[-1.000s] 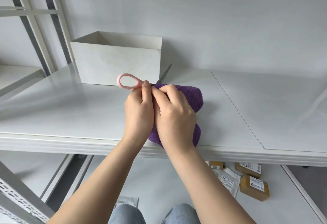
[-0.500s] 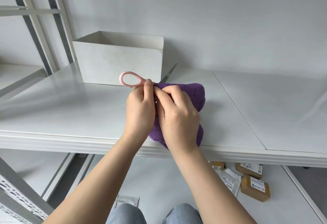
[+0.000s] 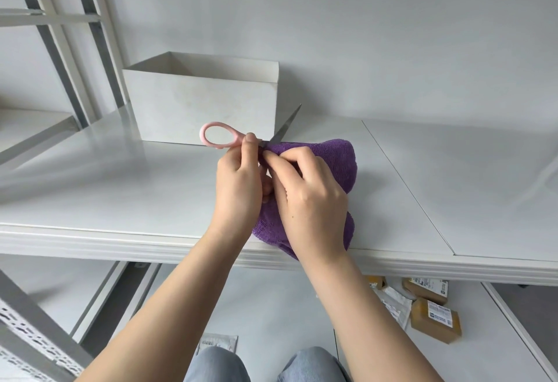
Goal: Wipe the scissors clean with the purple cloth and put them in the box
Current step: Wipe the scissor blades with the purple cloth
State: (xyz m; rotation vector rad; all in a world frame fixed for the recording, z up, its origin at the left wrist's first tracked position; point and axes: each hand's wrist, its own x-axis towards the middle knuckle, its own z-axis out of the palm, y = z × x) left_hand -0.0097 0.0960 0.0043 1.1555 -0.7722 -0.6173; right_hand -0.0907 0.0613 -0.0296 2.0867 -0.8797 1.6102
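My left hand (image 3: 238, 188) grips pink-handled scissors (image 3: 225, 137) just below one handle loop, which sticks out to the left. A grey blade tip points up and right past the box corner. My right hand (image 3: 311, 200) holds the purple cloth (image 3: 338, 161) bunched against the scissors close to the pivot, with its fingers curled into the fabric. Most of the blades lie hidden under the cloth and my hands. The open white box (image 3: 208, 103) stands on the white table (image 3: 120, 188) just behind the scissors.
A metal shelf frame (image 3: 75, 49) rises at the left behind the table. Brown labelled parcels (image 3: 434, 318) and flat packets lie on the floor under the table's front edge at the right. My knees in jeans show at the bottom.
The blade tip shows a little further out of the cloth, up and to the right. My right fingers have shifted along the scissors. Both hands stay over the table's front edge.
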